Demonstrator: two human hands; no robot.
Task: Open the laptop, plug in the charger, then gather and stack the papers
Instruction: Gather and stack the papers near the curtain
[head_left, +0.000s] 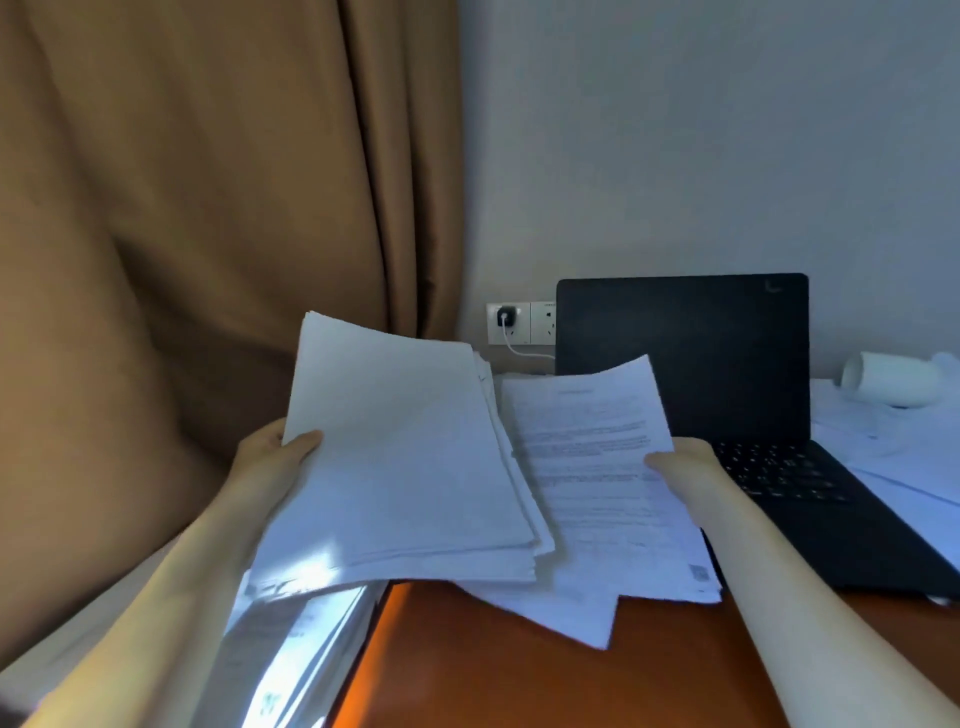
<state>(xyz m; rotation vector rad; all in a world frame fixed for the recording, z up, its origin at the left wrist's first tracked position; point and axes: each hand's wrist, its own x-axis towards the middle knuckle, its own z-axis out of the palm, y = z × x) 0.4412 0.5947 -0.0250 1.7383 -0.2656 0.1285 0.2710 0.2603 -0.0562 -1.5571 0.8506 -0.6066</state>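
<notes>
My left hand (275, 452) grips a thick stack of white papers (405, 467) by its left edge, lifted and tilted above the desk's left end. My right hand (680, 462) pinches a printed sheet (587, 447) at its right edge, beside the stack. More loose sheets (582, 608) lie under it on the brown desk (519, 675). The black laptop (685, 358) stands open at the right, its keyboard (779, 467) showing. A black charger plug (506, 315) sits in the wall socket, and its white cable (524, 353) runs behind the laptop.
A white cup (888, 384) lies on its side at the far right on more papers (893, 457). A brown curtain (208, 208) hangs at the left. Sheets (280, 639) hang off the desk's left edge by a bright window sill.
</notes>
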